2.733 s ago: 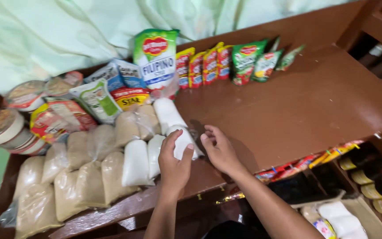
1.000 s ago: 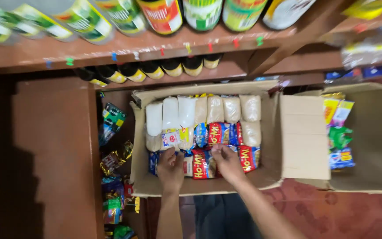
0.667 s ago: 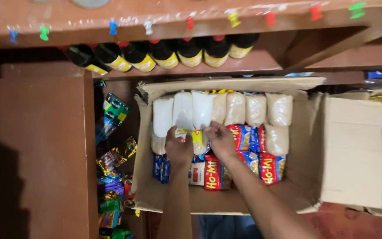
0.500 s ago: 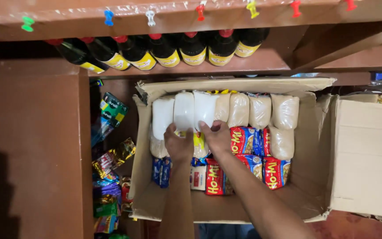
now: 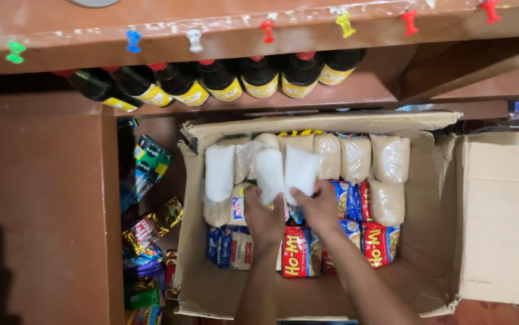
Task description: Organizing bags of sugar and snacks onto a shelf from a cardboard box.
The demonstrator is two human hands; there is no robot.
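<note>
Head view: a cardboard box (image 5: 434, 198) is seen from above. Inside the box, a white bag (image 5: 269, 173) is held by the left hand (image 5: 263, 218), with the fingers closed round its lower end. Just beside it, a second white bag (image 5: 301, 171) is held the same way by the right hand (image 5: 318, 207). Both bags are lifted a little above the other packs. More white and tan bags are lined along the back of the box. Red noodle packs (image 5: 298, 260) are laid at the front of the box. Dark bottles (image 5: 217, 81) are lined on a shelf behind the box.
</note>
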